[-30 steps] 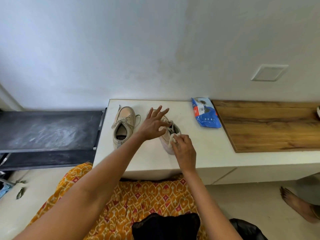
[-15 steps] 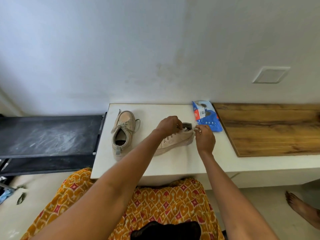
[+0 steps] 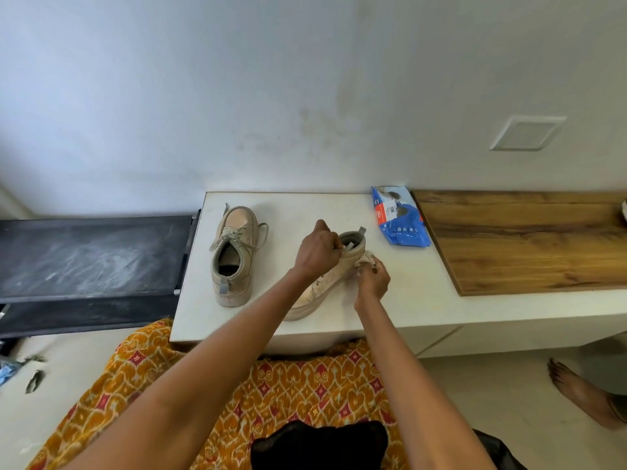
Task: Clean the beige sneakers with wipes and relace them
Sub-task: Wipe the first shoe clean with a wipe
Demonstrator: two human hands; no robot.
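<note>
The left hand (image 3: 317, 254) grips the collar of a beige sneaker (image 3: 325, 283) lying on the white counter (image 3: 424, 300). The right hand (image 3: 372, 281) pinches a wipe (image 3: 364, 259) against its side. The second sneaker (image 3: 234, 256) stands just left; a blue wipes pack (image 3: 398, 217) lies behind.

A second earlier the right-hand sneaker (image 3: 334, 278) stood with its toe toward the wall and its opening toward the person; it was then swung round, so that now its heel and collar pointed away and to the right and its toe lay near the front edge of the surface (image 3: 424, 300). The left hand (image 3: 317, 252), earlier spread open over the shoe, closed on its collar. The right hand (image 3: 373, 283) carried the wipe (image 3: 364, 259) from the collar to the shoe's right side.
</note>
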